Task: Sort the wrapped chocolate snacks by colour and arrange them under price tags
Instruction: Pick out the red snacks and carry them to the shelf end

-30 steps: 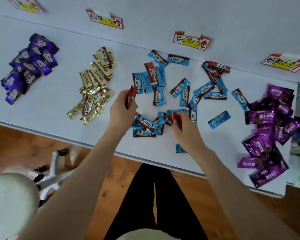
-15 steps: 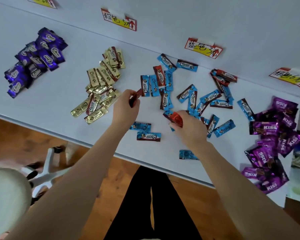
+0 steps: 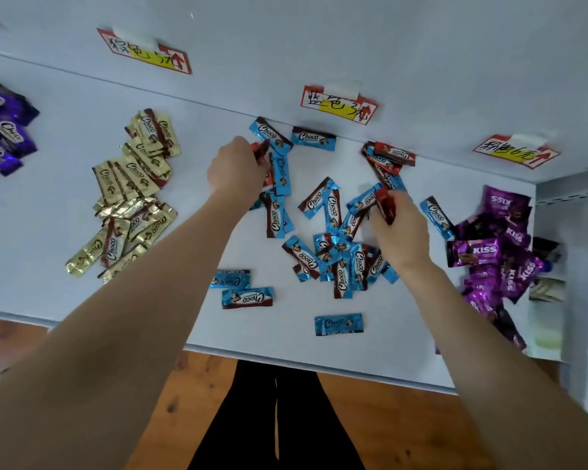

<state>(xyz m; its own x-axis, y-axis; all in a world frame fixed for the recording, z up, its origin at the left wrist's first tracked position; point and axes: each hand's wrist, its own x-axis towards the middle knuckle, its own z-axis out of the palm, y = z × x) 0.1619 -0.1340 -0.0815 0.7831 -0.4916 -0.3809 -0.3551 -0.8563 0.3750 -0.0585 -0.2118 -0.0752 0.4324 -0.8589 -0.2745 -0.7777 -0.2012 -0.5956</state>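
1. My left hand (image 3: 236,167) is curled, and its fingers pinch the left-hand red snack (image 3: 260,151) at the far-left side of the blue spread. I cannot tell whether it holds one wrapper or several.
2. My right hand (image 3: 399,228) pinches the right-hand red snack (image 3: 386,206) between thumb and fingers, over the right side of the same spread. I judge that both reds are held in the fingers so they stay separate from the blues beneath.
3. The blue snacks (image 3: 336,262) lie loose and overlapping on the table (image 3: 48,232) under the blue price tag (image 3: 338,103). One stray blue snack (image 3: 338,324) lies apart, near the table's near edge.
4. The red group (image 3: 392,156) lies at the far edge, to the right of the blue price tag, touching blue wrappers. No tag for red is in view. I take this group as the collecting spot for reds.
5. Sorted piles:
   - The gold snacks (image 3: 133,198) are on the left, below the left price tag (image 3: 145,50).
   - The violet snacks (image 3: 0,137) are at the far left.
   - The magenta snacks (image 3: 496,252) are on the right, near the pink price tag (image 3: 516,150).
6. Step in hand, as I judge it: picking reds out of the blues. The next move calls for carrying both held reds to the red group, then gathering the blues closer under their tag.
7. Caution: the foil wrappers look slick, so a light pinch could let one slip back among the blues.
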